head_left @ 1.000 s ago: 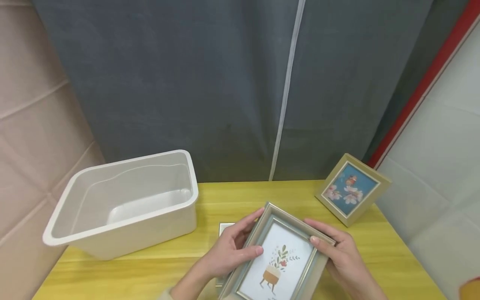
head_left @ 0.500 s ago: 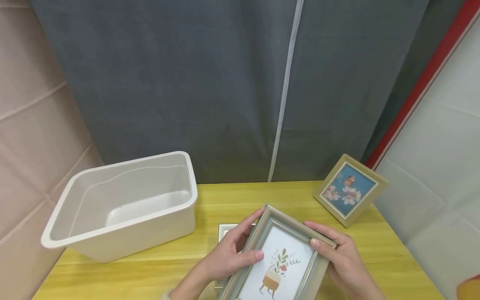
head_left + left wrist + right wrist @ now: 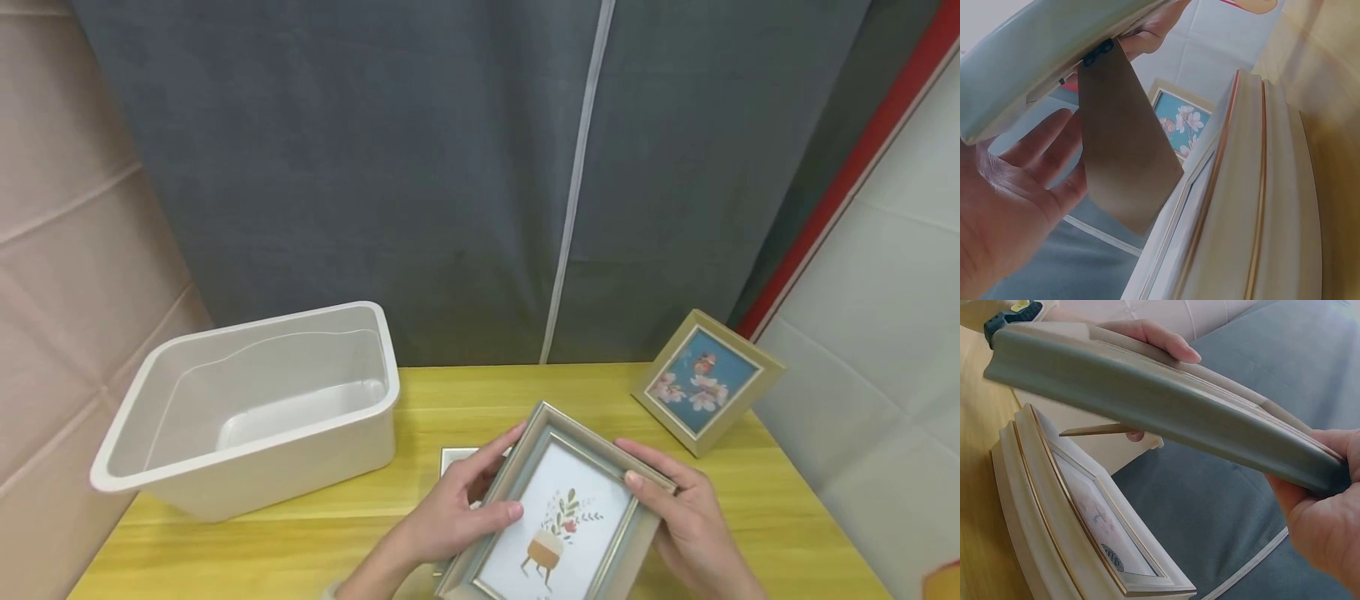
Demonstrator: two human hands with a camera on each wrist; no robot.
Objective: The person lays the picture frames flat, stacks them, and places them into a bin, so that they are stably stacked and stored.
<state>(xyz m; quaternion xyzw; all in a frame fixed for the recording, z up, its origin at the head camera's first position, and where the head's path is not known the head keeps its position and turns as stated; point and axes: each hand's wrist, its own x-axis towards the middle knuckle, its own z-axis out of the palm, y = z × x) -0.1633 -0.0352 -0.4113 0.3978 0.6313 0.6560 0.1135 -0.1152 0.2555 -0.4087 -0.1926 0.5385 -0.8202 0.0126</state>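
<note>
Both hands hold a grey-green picture frame point(image 3: 633, 546), tilted, with a flower-pot drawing on white. My left hand point(image 3: 457, 512) grips its left side, thumb on the front and fingers behind. My right hand point(image 3: 693, 521) pinches the upper right corner between thumb and fingers. From the frame's back a brown stand leg point(image 3: 1122, 144) sticks out, close to the left fingers, in the left wrist view. Under the held frame lie cream picture frames with gold lines point(image 3: 1094, 515), seemingly stacked; in the head view only a small edge of them point(image 3: 453, 457) shows.
A white plastic tub point(image 3: 277, 462) stands at the left of the yellow wood-grain table point(image 3: 480, 400). A gold-edged picture frame point(image 3: 705, 383) with blossoms stands tilted at the back right. A grey curtain point(image 3: 360, 167) hangs behind, with a white wall point(image 3: 885, 333) at right.
</note>
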